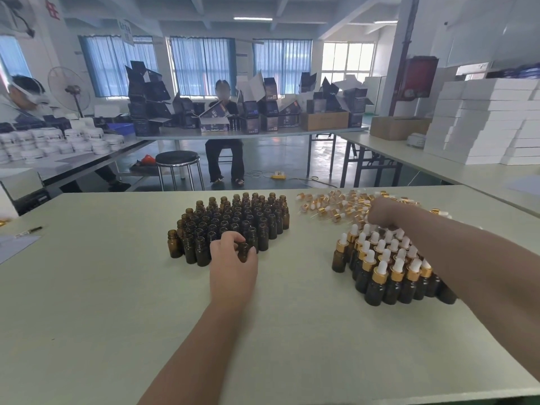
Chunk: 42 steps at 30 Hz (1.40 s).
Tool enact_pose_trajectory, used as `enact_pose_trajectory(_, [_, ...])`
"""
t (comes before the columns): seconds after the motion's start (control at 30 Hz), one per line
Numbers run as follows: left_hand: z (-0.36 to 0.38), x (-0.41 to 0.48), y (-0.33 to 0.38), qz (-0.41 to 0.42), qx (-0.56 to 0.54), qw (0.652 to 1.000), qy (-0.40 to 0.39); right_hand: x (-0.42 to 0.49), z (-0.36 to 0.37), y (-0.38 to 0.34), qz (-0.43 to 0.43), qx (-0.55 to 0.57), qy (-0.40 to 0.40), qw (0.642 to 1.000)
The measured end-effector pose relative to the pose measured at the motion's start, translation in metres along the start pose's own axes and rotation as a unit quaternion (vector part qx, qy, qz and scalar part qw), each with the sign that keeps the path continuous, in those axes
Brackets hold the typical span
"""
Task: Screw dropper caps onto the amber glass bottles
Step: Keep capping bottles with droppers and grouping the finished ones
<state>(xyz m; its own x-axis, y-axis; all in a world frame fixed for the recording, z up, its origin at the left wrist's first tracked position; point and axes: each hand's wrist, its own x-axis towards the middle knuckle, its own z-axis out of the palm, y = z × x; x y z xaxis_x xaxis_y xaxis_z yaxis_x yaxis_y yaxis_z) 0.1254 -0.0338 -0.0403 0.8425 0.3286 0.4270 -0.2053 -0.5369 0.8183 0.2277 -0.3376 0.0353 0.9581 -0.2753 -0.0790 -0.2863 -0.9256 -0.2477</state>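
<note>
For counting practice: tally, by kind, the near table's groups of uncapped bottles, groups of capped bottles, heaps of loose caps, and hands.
Groups of uncapped bottles: 1
Groups of capped bottles: 1
Heaps of loose caps: 1
Hands (left hand, right hand): 2
Total: 5

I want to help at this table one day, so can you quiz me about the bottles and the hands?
1. Fill in: the capped bottles have gold collars and ____ bulbs.
2. True or false: the left hand grips an uncapped bottle.
3. Where is the right hand? A) resting on the capped bottles B) at the loose dropper caps C) raised in the air

Key: 1 white; 2 true; 3 B.
</note>
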Motion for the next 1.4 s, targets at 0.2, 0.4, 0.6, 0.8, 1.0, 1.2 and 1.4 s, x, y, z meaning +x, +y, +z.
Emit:
enact_pose_trajectory(0.2, [0.001,0.003,-0.001,-0.059,0.030,0.997,-0.037,0.006,-0.014,-0.004,-0.010,0.136,0.102,0.985])
enact_pose_trajectory(0.4, [0.003,0.004,-0.004,-0.048,0.074,0.993,-0.080,-0.011,-0.045,-0.039,-0.055,0.409,0.183,0.893])
enact_pose_trajectory(0.6, [-0.001,-0.001,0.003,-0.030,-0.020,0.999,-0.034,-0.074,-0.043,-0.100,-0.106,0.617,0.094,0.774])
enact_pose_trajectory(0.8, [-0.004,-0.021,0.017,0.080,-0.169,0.977,-0.108,-0.119,0.014,-0.151,-0.155,0.596,0.058,0.786])
enact_pose_trajectory(1.0, [-0.006,-0.020,0.016,0.124,-0.146,0.978,-0.077,-0.128,0.061,-0.166,-0.139,0.611,0.024,0.779])
enact_pose_trajectory(1.2, [-0.004,-0.018,0.015,0.130,-0.133,0.979,-0.077,-0.129,0.079,-0.142,-0.206,0.523,0.026,0.827])
enact_pose_trajectory(1.4, [-0.004,-0.017,0.014,0.092,-0.162,0.980,-0.067,-0.135,0.092,-0.116,-0.424,0.326,0.191,0.823])
